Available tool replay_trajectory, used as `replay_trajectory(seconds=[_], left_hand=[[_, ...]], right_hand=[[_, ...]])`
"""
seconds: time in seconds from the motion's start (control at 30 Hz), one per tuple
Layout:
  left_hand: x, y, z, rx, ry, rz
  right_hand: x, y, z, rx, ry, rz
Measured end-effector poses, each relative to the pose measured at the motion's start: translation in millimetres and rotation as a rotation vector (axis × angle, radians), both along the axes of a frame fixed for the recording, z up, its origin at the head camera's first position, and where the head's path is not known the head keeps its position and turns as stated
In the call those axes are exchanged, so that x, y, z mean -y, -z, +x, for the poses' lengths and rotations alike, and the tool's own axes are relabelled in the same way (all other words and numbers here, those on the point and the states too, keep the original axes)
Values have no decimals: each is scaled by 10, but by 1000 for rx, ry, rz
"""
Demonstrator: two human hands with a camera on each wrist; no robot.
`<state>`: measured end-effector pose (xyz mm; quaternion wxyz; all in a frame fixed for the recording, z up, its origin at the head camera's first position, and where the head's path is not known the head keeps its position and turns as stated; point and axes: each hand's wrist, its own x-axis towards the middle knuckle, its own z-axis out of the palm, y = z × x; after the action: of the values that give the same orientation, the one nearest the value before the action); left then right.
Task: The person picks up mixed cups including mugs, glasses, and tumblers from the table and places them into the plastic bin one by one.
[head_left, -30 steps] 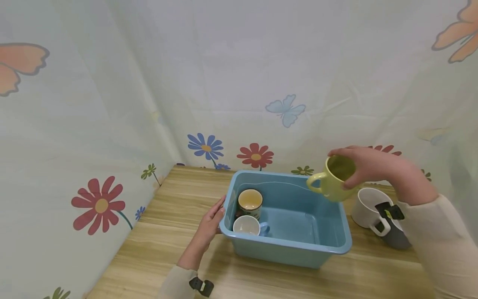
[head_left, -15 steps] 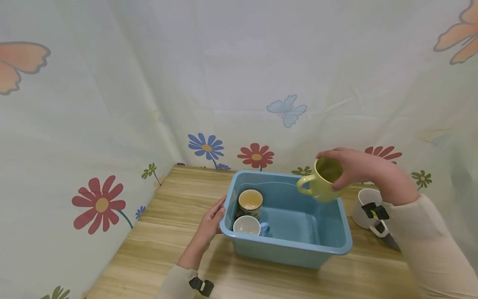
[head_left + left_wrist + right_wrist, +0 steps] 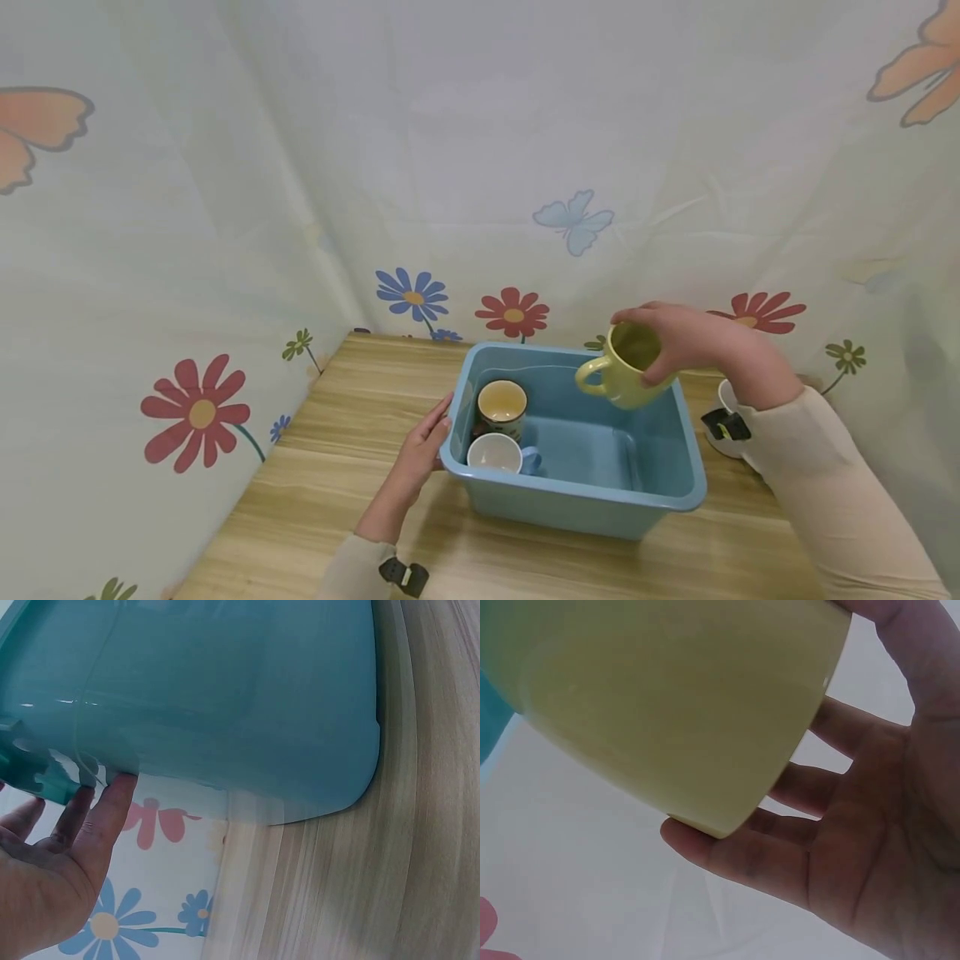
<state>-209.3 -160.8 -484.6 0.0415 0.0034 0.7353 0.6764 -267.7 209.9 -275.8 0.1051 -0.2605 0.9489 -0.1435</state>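
My right hand (image 3: 686, 337) grips a yellow mug (image 3: 626, 379) by its rim, thumb on the near side and fingers on the far side. The mug tilts over the right half of a blue plastic tub (image 3: 570, 492), its handle pointing left. In the right wrist view, fingertips (image 3: 690, 840) wrap the edge of the yellow mug. My left hand (image 3: 420, 454) rests against the tub's left end, straight fingers (image 3: 112, 806) touching the outer wall under the rim. Inside the tub's left end stand a patterned mug with a yellow inside (image 3: 502, 404) and a white mug with a blue handle (image 3: 495, 454).
To the right of the tub, a white mug (image 3: 725, 446) stands on the wooden table (image 3: 360, 392), mostly hidden by my right wrist. A flowered curtain (image 3: 465, 167) hangs close behind and on the left. My right sleeve (image 3: 810, 467) crosses the table's right side.
My right hand has carried the yellow mug left, from the tub's right edge to over its inside. The right forearm now covers the grey mug seen before. The left hand stays put.
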Motion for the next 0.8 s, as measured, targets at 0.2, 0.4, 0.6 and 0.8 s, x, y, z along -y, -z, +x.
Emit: replay_trajectory(seconds=[0.2,0.4,0.6,0.8], left_hand=[[1,-28,13,-11,2,-10],[5,-9,6,-5,2,-8],[1,-4,-1,-15,1,-21],[8,21,-1,-10,-3,-18]], right_hand=[[67,39,-36,14,-16,-11],[137,79,-51,17,-27,-15],[209,117,-64,21,-31,-8],[290,183,-87,36,-27,11]])
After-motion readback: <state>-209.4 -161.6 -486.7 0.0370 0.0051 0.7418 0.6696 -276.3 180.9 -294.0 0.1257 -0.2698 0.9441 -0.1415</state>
